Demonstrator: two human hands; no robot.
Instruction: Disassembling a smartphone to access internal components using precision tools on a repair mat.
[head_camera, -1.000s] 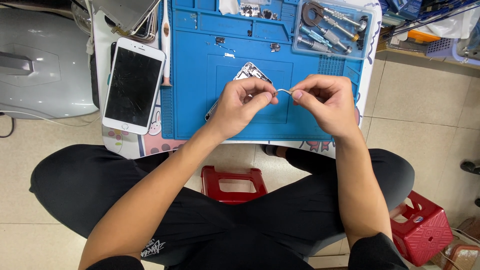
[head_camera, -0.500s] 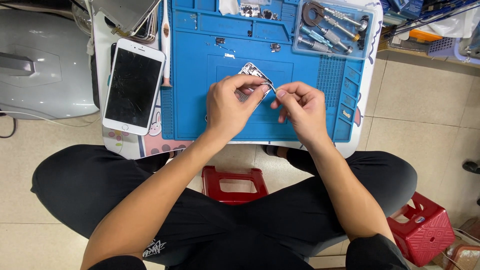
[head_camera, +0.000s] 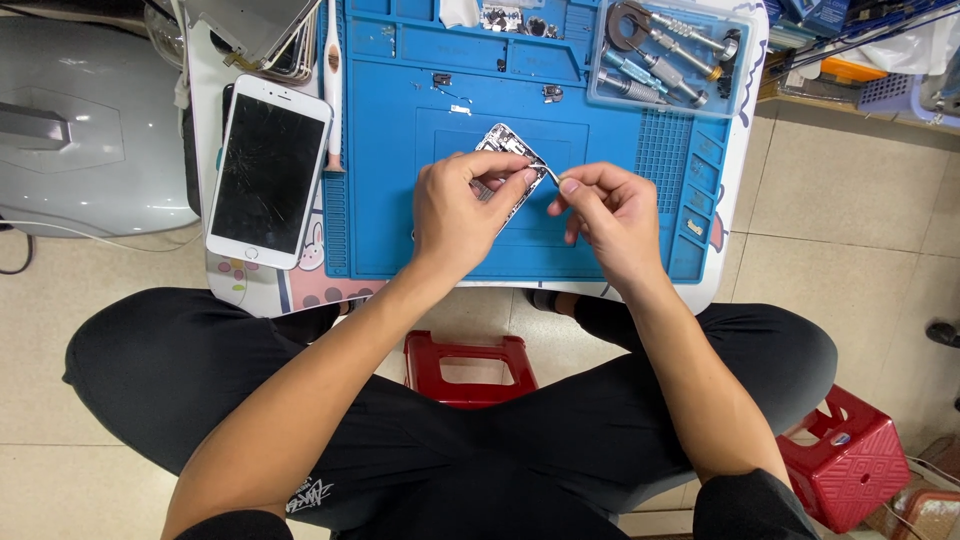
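Fingers of both hands pinched on thin metal strip (head_camera: 549, 172), just above opened phone body (head_camera: 505, 150).

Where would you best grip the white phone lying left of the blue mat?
Probably by its two long edges near the middle, coming from above. The phone lies flat, screen up, glass cracked, so fingers should pinch the sides. Its right edge sits close to the blue mat; the left edge looks freer.

You have two hands, left hand (head_camera: 462, 215) and right hand (head_camera: 608, 215), one cracked white phone (head_camera: 268, 172), one blue mat (head_camera: 400, 230), two red stools (head_camera: 470, 370) (head_camera: 845, 460).
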